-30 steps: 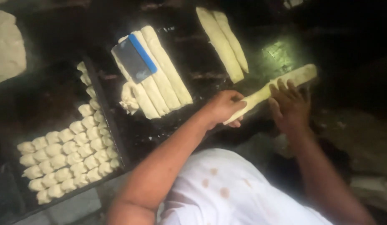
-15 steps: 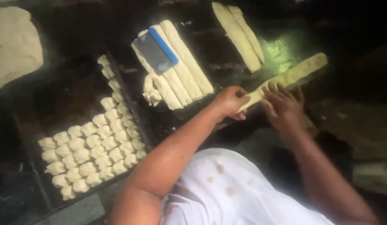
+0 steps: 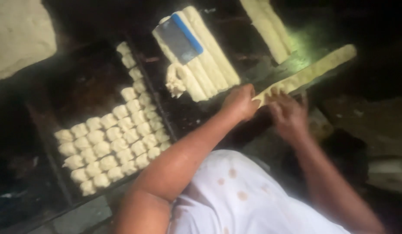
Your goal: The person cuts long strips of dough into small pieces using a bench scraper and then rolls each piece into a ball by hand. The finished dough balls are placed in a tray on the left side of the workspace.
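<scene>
A long pale dough rope (image 3: 313, 71) lies slanted on the dark worktop. My left hand (image 3: 241, 100) grips its near end. My right hand (image 3: 290, 113) rests its fingers on the rope just beside the left hand. Beyond my left hand lie several dough ropes (image 3: 209, 60) side by side, with a blue-handled metal scraper (image 3: 180, 38) on top of them. A small torn lump of dough (image 3: 175, 82) sits at their near end.
A dark baking tray (image 3: 49, 143) at the left holds rows of several small cut dough pieces (image 3: 114, 143). Two more dough ropes (image 3: 268, 28) lie at the back right. A flat dough sheet (image 3: 19, 37) fills the top left corner.
The view has shifted, so everything sits further right and nearer in the frame. Both hands stay on the near end of the slanted rope.
</scene>
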